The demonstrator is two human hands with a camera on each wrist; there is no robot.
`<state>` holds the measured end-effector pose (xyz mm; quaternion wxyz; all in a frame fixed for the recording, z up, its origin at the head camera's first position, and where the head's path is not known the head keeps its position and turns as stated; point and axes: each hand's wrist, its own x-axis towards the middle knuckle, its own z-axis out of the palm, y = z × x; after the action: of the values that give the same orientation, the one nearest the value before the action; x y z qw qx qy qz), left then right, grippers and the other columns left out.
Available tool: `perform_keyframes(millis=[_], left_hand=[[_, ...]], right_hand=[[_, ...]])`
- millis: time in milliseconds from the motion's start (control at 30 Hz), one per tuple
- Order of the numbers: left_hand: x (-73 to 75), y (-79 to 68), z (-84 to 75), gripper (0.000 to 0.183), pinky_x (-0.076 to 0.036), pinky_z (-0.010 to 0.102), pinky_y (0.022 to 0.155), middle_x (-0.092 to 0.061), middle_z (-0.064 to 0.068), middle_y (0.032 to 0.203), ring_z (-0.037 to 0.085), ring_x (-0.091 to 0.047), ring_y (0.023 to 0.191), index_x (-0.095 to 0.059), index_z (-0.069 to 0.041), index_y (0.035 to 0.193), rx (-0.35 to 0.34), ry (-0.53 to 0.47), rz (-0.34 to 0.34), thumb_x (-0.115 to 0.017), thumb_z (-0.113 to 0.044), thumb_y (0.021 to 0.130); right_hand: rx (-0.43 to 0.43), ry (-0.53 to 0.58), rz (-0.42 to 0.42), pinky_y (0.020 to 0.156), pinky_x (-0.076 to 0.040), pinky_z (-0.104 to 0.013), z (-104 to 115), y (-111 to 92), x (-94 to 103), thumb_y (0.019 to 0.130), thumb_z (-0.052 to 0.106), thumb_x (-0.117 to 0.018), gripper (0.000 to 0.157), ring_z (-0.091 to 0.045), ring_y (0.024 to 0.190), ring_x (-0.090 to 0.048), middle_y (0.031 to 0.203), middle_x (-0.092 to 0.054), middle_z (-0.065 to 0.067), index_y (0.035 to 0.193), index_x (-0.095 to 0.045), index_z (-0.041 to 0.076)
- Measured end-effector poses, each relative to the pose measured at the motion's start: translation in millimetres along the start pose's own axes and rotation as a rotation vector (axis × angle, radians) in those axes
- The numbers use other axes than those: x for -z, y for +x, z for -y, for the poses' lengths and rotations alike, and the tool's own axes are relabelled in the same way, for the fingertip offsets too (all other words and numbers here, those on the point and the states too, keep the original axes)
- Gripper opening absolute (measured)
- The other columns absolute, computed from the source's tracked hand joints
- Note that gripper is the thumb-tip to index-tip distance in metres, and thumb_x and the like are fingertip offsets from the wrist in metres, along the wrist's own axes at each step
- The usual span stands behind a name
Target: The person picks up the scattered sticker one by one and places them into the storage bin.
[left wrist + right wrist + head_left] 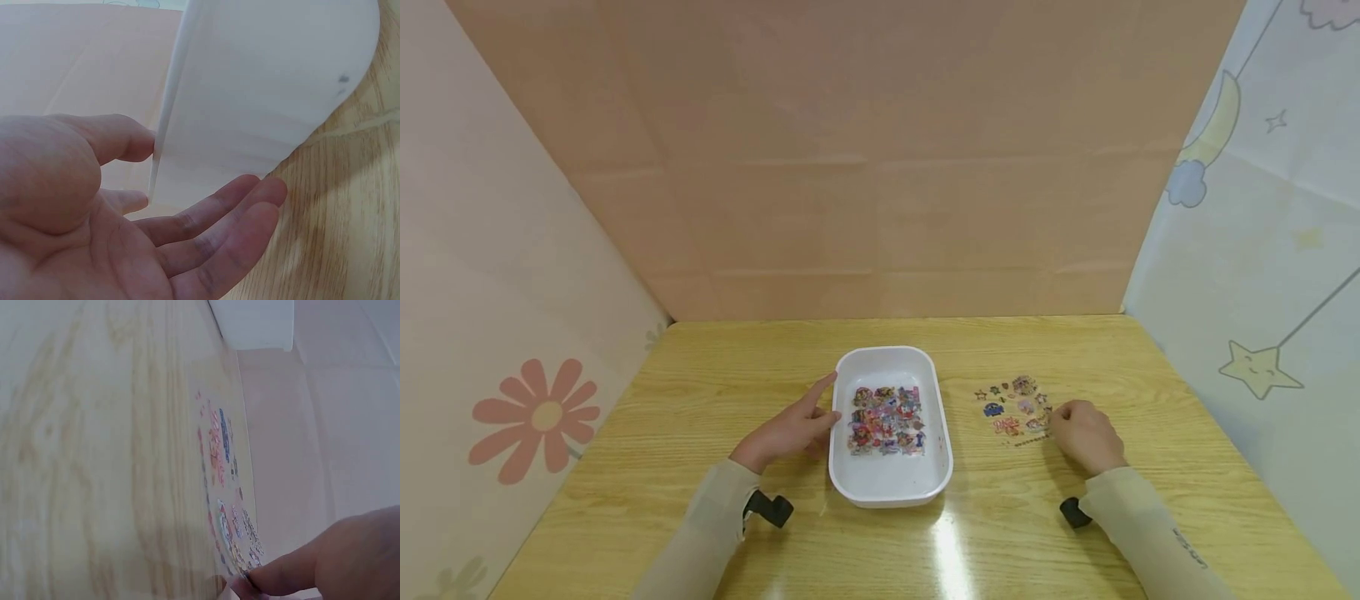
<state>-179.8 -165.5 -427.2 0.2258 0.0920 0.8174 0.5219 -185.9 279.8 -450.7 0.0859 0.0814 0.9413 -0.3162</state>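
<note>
In the head view, a white plastic tray (891, 492) stands on the table, with colourful sticker sheets (887, 421) lying in it. My left hand (786, 433) holds the tray's left side. Its thumb and index finger meet the rim, and the other fingers lie against the outer wall (250, 112), as the left wrist view shows. Right of the tray is a clear sheet of stickers (1015, 408) with stars, badges and lettering. My right hand (1086, 436) pinches its right edge between thumb and finger. In the right wrist view that sheet (219, 450) curves up slightly at the pinched corner.
The wooden table (760, 350) meets a plain peach backdrop (865, 208) behind. Patterned white panels stand on both sides, a flower (542, 417) on the left and a star (1258, 367) on the right. Black wrist mounts (771, 508) hang below the sleeves.
</note>
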Motion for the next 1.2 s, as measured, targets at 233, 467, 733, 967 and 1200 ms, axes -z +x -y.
perform_keyframes(millis=[233, 467, 733, 967, 1200], left_hand=[[-1.8, 1.0, 0.7, 0.073, -0.059, 0.049, 0.079, -0.064, 0.024, 0.116, 0.030, -0.071, 0.089, -0.001, -0.020, 0.162, -0.018, -0.017, 0.014, -0.049, -0.024, 0.107], [-1.9, 1.2, 0.6, 0.073, -0.059, 0.049, 0.079, -0.065, 0.023, 0.115, 0.030, -0.071, 0.090, -0.001, -0.020, 0.162, -0.018, -0.011, 0.008, -0.049, -0.024, 0.107], [-1.2, -1.0, -0.3, 0.073, -0.058, 0.049, 0.080, -0.065, 0.023, 0.115, 0.030, -0.071, 0.089, -0.002, -0.018, 0.162, -0.025, 0.001, 0.006, -0.049, -0.024, 0.107], [-1.9, -1.1, -0.4, 0.072, -0.058, 0.048, 0.082, -0.064, 0.024, 0.120, 0.030, -0.071, 0.092, -0.004, -0.021, 0.162, 0.005, 0.012, -0.020, -0.049, -0.024, 0.106], [-1.9, -1.4, 0.0, 0.072, -0.058, 0.048, 0.081, -0.063, 0.024, 0.120, 0.030, -0.071, 0.093, -0.004, -0.020, 0.162, 0.001, 0.004, -0.022, -0.049, -0.024, 0.106]], right_hand=[[-0.004, 0.023, -0.018, 0.051, -0.036, -0.033, -4.6, 2.0, 8.7, 0.099, 0.024, -0.043, 0.038, -0.022, 0.063, -0.047, 0.089, -0.064, -0.017, 0.111, -0.067, -0.003], [0.013, 0.103, -0.037, 0.058, -0.046, -0.037, -4.3, 1.3, 10.8, 0.102, 0.025, -0.042, 0.046, -0.027, 0.073, -0.057, 0.114, -0.063, -0.029, 0.128, -0.059, -0.010], [0.030, 0.186, -0.056, 0.072, -0.052, -0.040, 0.2, -0.4, 14.1, 0.106, 0.026, -0.043, 0.047, -0.038, 0.103, -0.063, 0.116, -0.066, -0.027, 0.128, -0.057, -0.012], [0.046, 0.317, -0.025, 0.060, -0.048, -0.034, 9.5, -5.9, 17.0, 0.107, 0.024, -0.045, 0.044, -0.031, 0.095, -0.065, 0.114, -0.069, -0.024, 0.132, -0.053, -0.012], [0.073, 0.375, -0.005, 0.055, -0.046, -0.031, 21.1, -8.9, 19.2, 0.106, 0.026, -0.048, 0.046, -0.023, 0.081, -0.060, 0.105, -0.073, -0.012, 0.134, -0.051, -0.010]])
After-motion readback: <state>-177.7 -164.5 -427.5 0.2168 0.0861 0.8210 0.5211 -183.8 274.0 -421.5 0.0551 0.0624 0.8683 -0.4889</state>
